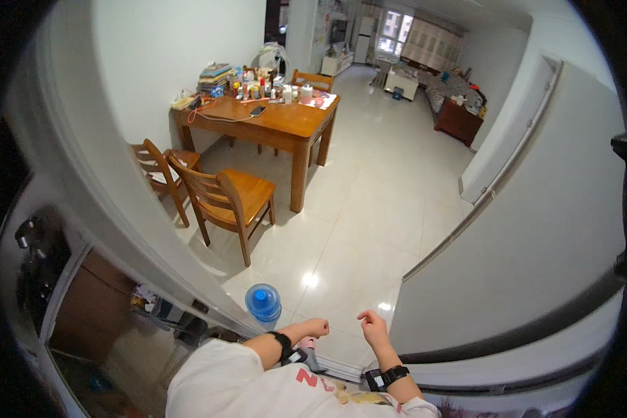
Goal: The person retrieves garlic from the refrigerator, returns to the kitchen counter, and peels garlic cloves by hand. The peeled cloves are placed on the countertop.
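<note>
My left hand (318, 327) is curled into a loose fist in front of my waist, with nothing seen in it. To its right, my right hand (372, 328) is raised, its index finger bent and standing apart from the other curled fingers; it too holds nothing. A black strap with a small device (389, 377) circles my right forearm, and another black strap (282, 345) is on my left arm. A blue water-cooler bottle (263, 303) stands upright on the floor beyond my left hand, apart from it. Part of my foot shows below, near a door track (339, 367).
A wooden dining table (277, 121) bears bottles, books and a phone. Wooden chairs (230, 201) stand beside it. A pale door panel (522, 230) borders the right, and a glass-panelled door frame (65, 292) the left. Glossy floor tiles (366, 224) run towards a sofa (449, 94).
</note>
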Motion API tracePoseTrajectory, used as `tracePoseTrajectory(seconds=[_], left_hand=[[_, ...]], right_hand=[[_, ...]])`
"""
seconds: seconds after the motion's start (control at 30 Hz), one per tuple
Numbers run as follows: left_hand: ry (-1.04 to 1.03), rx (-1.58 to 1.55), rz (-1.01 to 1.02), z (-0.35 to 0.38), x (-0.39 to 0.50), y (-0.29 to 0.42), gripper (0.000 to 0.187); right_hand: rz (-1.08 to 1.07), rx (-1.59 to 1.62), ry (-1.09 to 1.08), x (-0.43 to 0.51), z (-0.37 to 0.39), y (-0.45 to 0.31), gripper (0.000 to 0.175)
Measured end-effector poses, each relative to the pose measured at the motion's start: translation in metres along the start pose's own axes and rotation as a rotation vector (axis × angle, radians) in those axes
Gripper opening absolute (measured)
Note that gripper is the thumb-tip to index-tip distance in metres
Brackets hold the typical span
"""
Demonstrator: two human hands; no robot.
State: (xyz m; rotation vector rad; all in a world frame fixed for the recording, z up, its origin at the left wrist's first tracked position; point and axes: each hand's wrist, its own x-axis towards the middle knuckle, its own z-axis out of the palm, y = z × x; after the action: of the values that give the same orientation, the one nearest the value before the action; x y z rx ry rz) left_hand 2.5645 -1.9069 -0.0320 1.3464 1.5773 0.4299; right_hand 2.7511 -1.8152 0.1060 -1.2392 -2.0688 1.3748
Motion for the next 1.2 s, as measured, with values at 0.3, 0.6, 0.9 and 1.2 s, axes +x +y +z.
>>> tracePoseTrajectory(seconds=[0.3, 0.6, 0.9, 1.2], left_hand=[[0.315, -0.327, -0.286, -0.121, 0.056, -0.053, 0.023], [0.717, -0.714, -0.557, -0.182, 0.007, -0.158, 0.021], [1.475, -1.067, -0.774, -0.303, -0.070, -0.107, 0.032], [2.113, -0.131, -0.844, -0.527, -0.191, -0.006, 0.032]], right_hand=[[0.217, 0.197, -0.364, 0.174, 0.002, -0.038, 0.025], [0.148, -0.170, -0.288, 0.380, -0.002, -0.017, 0.026], [-0.116, -0.288, -0.479, 0.667, 0.046, -0.116, 0.044], [-0.449, -0.348, -0.901, 0.697, 0.236, -0.254, 0.034]])
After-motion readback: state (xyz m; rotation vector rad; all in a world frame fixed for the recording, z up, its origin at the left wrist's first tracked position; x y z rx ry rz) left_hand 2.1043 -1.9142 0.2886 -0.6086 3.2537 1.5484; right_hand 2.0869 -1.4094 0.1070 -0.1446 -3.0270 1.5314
